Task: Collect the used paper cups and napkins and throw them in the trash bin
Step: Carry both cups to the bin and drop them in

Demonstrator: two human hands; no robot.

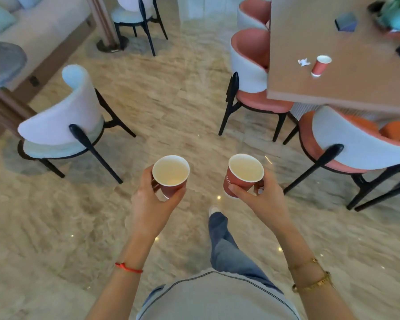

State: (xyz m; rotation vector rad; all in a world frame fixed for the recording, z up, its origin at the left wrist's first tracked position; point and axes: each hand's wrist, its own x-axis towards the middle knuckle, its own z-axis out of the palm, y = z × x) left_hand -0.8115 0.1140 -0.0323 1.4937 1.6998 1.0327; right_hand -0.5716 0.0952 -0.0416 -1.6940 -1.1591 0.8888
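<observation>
Your left hand (151, 199) grips one red cup (170, 175) and your right hand (263, 198) grips another (243, 174), both upright. A third cup (320, 65) stands on the table (333, 84) beside a crumpled napkin (303, 62).

Matt red paper cups (170, 175) (244, 173) with pale smooth insides, glossy veined stone-look floor (171, 100), smooth matt wood-look table (356, 84), crumpled white napkin (303, 62), chairs (62, 116) in soft matt upholstery on glossy black legs
</observation>
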